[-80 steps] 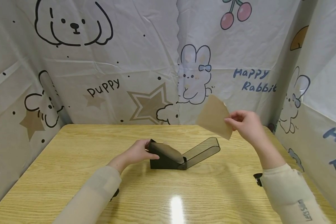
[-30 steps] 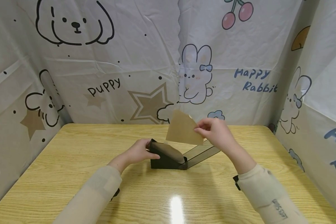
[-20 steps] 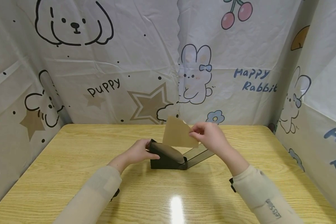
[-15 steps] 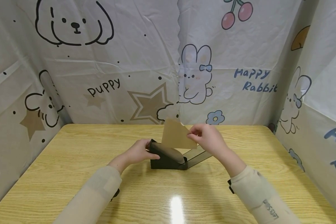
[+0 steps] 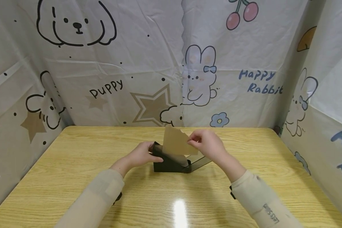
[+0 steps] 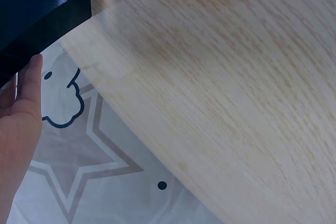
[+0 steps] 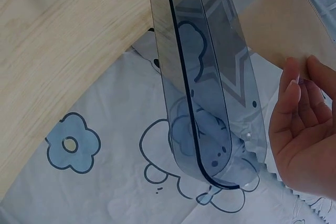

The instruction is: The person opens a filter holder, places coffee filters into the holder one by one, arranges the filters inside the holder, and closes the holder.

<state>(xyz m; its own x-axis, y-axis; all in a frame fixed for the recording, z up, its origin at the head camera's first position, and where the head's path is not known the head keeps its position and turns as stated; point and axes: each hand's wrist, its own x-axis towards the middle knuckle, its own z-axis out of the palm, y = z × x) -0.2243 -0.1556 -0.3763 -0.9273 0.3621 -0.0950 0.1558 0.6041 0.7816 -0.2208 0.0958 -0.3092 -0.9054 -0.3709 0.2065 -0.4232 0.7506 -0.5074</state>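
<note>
A black box (image 5: 168, 166) with a see-through smoky lid (image 5: 200, 163) swung open to the right stands on the table. My left hand (image 5: 139, 155) grips its left end, thumb in front and fingers behind; the left wrist view shows those fingers along the black box (image 6: 47, 14). Between thumb and fingertips, my right hand (image 5: 209, 144) pinches a brown paper coffee filter (image 5: 174, 141) by its right side. The filter's lower edge overlaps the box's open top; whether it touches cannot be told. In the right wrist view, the filter (image 7: 286, 24) shows a crimped edge. Brownish material shows inside the box.
The wooden table (image 5: 148, 199) ends at a printed cloth backdrop (image 5: 148, 63), which also rises at both sides. The open lid (image 7: 184, 51) sticks out below my right hand. A bright light reflection (image 5: 180, 213) lies on the tabletop's front.
My right hand has carried the coffee filter left and down, from out over the right side to the box's open top. My left hand and the box have stayed in place.
</note>
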